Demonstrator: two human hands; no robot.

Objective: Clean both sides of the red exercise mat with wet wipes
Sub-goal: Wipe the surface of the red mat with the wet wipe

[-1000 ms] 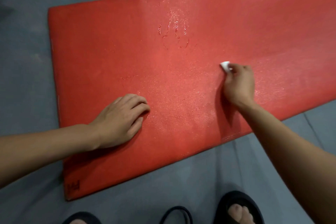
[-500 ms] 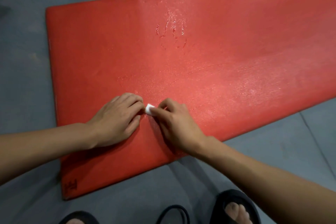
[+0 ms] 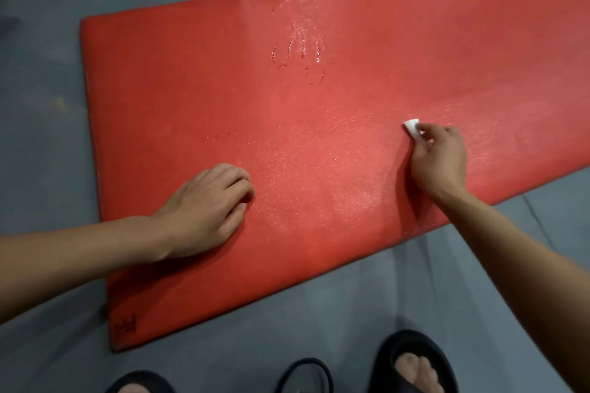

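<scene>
My right fingers (image 3: 429, 134) are curled round a small folded white wet wipe (image 3: 412, 128), pinching it so that its pale end sticks out past my knuckles toward 10 o'clock. The wipe is pressed down onto the red exercise mat (image 3: 198, 99). My right hand (image 3: 438, 160) sits at about 3 o'clock from the middle of the mat, with its forearm running off toward 5 o'clock.

My left fingers (image 3: 234, 180) are bent at the knuckles and hold nothing; their tips press on the mat. My left hand (image 3: 204, 210) rests at about 8 o'clock from the mat's middle, well apart from my right hand, and its forearm leaves toward 8 o'clock across the near long edge.

The mat lies flat on the grey floor (image 3: 41, 124), its short end at 9 o'clock and its length running off past 2 o'clock. The surface between my 2 hands shines with fine wet speckles, and faint curved streaks run across it. At 12 o'clock from the middle there is a wet handprint (image 3: 298, 56), glistening. A small dark mark (image 3: 126, 325) sits in the mat's corner at 7 o'clock.

At 6 o'clock, off the mat, my toes show in black slides (image 3: 412, 360), 1 foot at each side, with another black slide (image 3: 306, 375) between them.
</scene>
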